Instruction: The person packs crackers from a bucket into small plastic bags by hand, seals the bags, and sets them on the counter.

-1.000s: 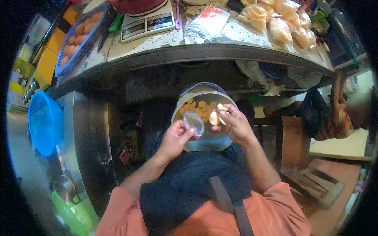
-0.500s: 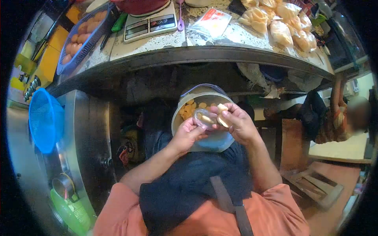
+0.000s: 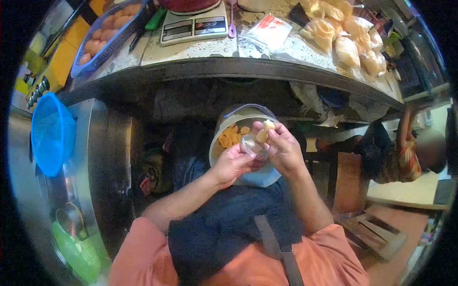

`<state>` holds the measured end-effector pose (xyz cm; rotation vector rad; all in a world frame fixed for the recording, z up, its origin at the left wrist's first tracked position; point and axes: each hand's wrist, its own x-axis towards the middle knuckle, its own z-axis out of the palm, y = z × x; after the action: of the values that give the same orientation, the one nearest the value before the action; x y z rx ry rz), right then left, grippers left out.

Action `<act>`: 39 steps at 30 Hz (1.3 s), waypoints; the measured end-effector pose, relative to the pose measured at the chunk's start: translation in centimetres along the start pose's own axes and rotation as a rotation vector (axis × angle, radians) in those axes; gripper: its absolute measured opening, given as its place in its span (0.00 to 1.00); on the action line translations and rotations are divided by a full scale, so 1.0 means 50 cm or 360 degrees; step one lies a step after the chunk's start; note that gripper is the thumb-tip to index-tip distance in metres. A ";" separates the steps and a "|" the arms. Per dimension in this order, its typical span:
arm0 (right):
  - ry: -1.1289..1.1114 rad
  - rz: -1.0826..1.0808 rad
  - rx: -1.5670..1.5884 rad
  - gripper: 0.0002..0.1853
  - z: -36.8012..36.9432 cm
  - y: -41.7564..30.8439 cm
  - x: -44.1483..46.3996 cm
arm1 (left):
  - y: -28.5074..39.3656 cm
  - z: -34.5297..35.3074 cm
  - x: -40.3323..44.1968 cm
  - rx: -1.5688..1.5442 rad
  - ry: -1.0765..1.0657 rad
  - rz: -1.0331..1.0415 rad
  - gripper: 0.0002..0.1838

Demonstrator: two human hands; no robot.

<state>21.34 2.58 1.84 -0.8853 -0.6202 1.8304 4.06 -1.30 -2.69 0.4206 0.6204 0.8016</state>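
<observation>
My left hand [image 3: 231,165] pinches a small clear plastic bag [image 3: 254,147], its mouth held open in a round shape. Something pale shows inside the bag. Between the fingers of my right hand [image 3: 285,153] are a few pale yellow, flat round pieces [image 3: 263,134], just above the bag's mouth; their exact kind is unclear. Both hands are over a white bucket [image 3: 213,151] standing at my lap. Yellow-orange round pieces [image 3: 230,137] lie in the bucket, partly hidden by my hands.
On the counter [image 3: 191,53] ahead sit a kitchen scale [image 3: 193,28], a basket [image 3: 102,56] of eggs, a printed plastic packet [image 3: 272,29] and several filled bags [image 3: 347,50]. A blue strainer basket [image 3: 53,138] stands at left. Another person [image 3: 398,157] is at right beside a wooden stool [image 3: 377,233].
My right hand has tilted the pale pieces more upright and brought them closer over the bag. The bag's mouth looks rounder now. The whole view has shifted slightly.
</observation>
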 end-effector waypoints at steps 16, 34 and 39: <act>-0.0081 -0.0474 -0.1884 0.12 0.029 -0.051 -0.050 | 0.001 -0.016 -0.013 0.0037 0.0086 0.0060 0.10; -0.0370 0.0416 -0.2742 0.41 -0.127 0.306 0.272 | 0.016 -0.020 -0.160 0.0999 0.0279 0.0040 0.10; -0.0136 0.0360 -0.2801 0.27 -0.175 0.410 0.268 | 0.034 -0.014 -0.167 0.0993 0.0237 0.0069 0.10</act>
<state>13.58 6.97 -22.58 -1.9580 -2.3518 1.1099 -1.79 -6.53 0.68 0.9504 1.0059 0.6723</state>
